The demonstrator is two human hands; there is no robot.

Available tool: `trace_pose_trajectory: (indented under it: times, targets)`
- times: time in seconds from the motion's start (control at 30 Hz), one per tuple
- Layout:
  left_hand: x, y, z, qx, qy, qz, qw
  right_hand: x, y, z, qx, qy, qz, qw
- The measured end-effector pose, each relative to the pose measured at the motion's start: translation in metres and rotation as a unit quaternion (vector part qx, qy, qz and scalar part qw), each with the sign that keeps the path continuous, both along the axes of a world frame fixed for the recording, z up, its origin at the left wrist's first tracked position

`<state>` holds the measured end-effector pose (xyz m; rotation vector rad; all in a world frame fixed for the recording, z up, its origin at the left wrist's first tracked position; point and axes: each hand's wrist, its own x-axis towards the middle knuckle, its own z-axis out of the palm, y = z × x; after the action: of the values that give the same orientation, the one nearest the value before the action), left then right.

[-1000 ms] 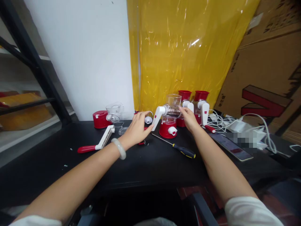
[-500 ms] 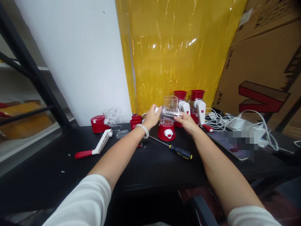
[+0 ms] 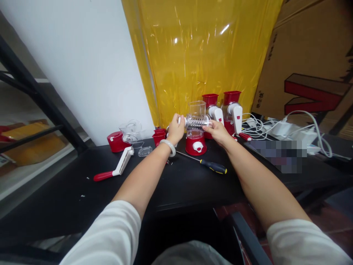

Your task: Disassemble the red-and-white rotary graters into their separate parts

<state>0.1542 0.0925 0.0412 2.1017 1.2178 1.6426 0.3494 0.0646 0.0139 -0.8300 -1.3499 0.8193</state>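
A person in white sleeves is reaching both bare arms forward over a black table (image 3: 176,187). The left hand (image 3: 175,129), with a pale bangle at its wrist, is gripping the left end of a rotary drum grater (image 3: 196,127), where its white crank sits. The right hand (image 3: 217,131) is holding the right end of the metal drum, fingers curled around it. The grater is standing upright on its red base at the far side of the table, just in front of a yellow plastic sheet (image 3: 204,55), with a clear hopper on top.

Two more graters with red hoppers (image 3: 224,110) are standing just behind and to the right of it, close together. A black-and-yellow screwdriver (image 3: 206,165) is lying on the table just in front of the base, between the two forearms. Well to the left, a loose white crank handle with a red grip (image 3: 116,169) is lying flat, near a red base (image 3: 116,141) and clear plastic parts (image 3: 132,132). White cables (image 3: 278,129) are tangling at the right, below large cardboard boxes (image 3: 311,62).
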Motion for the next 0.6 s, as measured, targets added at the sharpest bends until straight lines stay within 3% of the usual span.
trace_pose_trajectory:
  times: [0.27, 0.47, 0.6]
  targets:
    - [-0.0048, 0.0097, 0.0078, -0.001, 0.064, -0.061, 0.996, 0.0056, 0.0007, -0.0018, -0.006, -0.011, -0.010, 1.000]
    - [0.0031, 0.0079, -0.0010, 0.013, 0.006, -0.011, 1.000, 0.0045, 0.0047, -0.0063, 0.012, -0.009, -0.022, 1.000]
    - [0.0019, 0.0092, 0.0018, 0.013, 0.027, -0.012, 0.999, 0.0045, 0.0058, -0.0080, 0.015, -0.002, -0.030, 0.999]
